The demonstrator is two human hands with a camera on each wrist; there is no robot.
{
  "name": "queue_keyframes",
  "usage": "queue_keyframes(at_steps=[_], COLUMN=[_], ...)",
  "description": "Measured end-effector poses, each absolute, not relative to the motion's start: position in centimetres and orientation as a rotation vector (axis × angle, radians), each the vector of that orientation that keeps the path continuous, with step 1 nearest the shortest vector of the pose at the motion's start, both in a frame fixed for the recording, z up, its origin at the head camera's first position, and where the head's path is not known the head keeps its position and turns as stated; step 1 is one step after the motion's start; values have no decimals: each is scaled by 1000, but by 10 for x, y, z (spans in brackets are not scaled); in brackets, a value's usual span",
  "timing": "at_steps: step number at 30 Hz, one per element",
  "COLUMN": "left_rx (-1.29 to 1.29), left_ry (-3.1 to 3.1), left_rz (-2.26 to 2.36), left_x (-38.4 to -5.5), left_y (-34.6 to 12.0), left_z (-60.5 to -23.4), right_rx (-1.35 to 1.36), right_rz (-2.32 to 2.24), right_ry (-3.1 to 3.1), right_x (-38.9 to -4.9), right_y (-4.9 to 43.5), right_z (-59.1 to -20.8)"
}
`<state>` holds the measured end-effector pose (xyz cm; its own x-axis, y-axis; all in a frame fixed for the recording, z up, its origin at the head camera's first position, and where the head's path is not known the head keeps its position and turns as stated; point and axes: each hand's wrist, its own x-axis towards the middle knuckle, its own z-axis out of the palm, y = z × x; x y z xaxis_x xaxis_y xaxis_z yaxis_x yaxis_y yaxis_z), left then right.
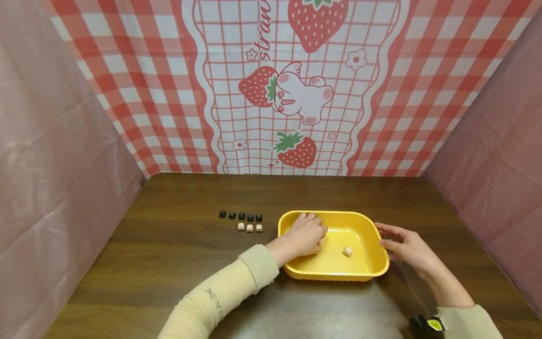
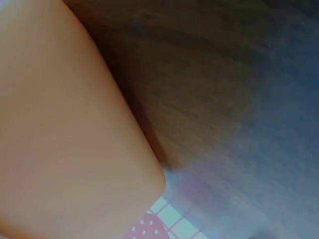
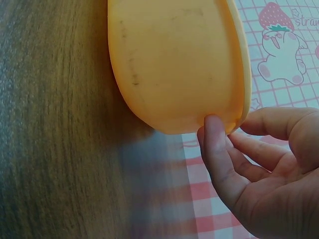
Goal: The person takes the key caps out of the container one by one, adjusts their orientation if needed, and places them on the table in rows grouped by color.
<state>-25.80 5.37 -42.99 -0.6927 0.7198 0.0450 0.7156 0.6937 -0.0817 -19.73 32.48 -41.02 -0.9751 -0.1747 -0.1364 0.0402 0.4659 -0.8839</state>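
Observation:
A yellow plastic tub [image 1: 360, 273] stands on the table. My left hand [image 1: 306, 233] reaches into its left half with bent fingers. Its fingertips are hidden, so whether they pinch anything cannot be seen. To the right of that hand, a cream keycap [image 1: 347, 251] lies on the tub's floor. At the tub's right end, my right hand [image 1: 408, 247] holds the rim and wall between thumb and fingers. The right wrist view shows those fingers [image 3: 214, 132] on the tub's scuffed outer surface [image 3: 174, 64]. Only blurred skin of the left arm [image 2: 75, 129] fills the left wrist view.
Left of the tub lie a row of several black keycaps [image 1: 242, 216] and, just nearer, a row of three cream keycaps [image 1: 250, 228]. A dark wooden table [image 1: 169, 263] carries everything. A strawberry-print cloth [image 1: 271, 141] hangs behind. A black device [image 1: 423, 325] sits by the right cuff.

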Motion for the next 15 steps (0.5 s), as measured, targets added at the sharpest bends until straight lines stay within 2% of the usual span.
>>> queue_keyframes(at_steps=[15], left_rx=[-1212], left_ry=[-2767], left_rz=[-9], left_x=[-246], left_y=[31], left_z=[-407], right_rx=[-85], right_rz=[-1516], right_ry=[2487], right_x=[-196], right_y=[325], right_z=[-408])
